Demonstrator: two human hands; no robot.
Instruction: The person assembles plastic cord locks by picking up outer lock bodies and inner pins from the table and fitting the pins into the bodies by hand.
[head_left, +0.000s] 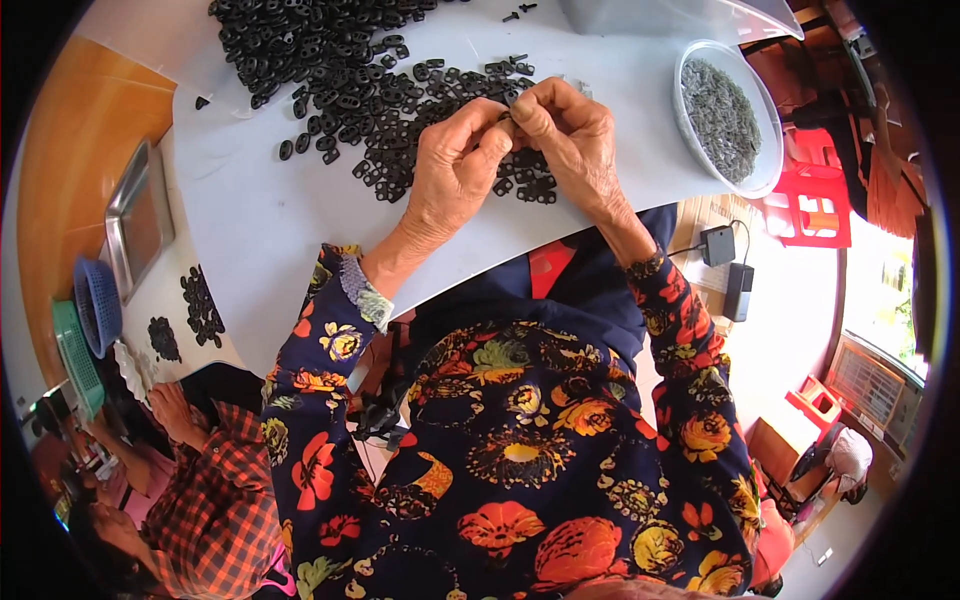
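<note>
I am pinching a small black plastic part [507, 118] between the fingertips of both hands, so both grips are narrow and closed on it. My left hand [455, 165] is holding it from the left, thumb and forefinger pressed together; my right hand [568, 135] is meeting it from the right, fingertips touching those of the left. The part is mostly hidden by my fingers, so I cannot tell its exact shape.

Both hands are hovering just above a loose pile of black plastic parts [380, 100], which is spreading over a white sheet [260, 220] on the tabletop [70, 150]. The pile is lying directly under and beyond my hands, thicker toward the far left.

To the right, well apart from my hands, a clear round container of small grey pieces [722, 118] is sitting on the sheet's edge. At the left, a metal tray [138, 215] is resting on the tabletop, with a blue basket [98, 305] and a green basket [75, 360] near it. Another person in a checked shirt [215, 500] is sitting at lower left, beside two small heaps of black parts [200, 305].
</note>
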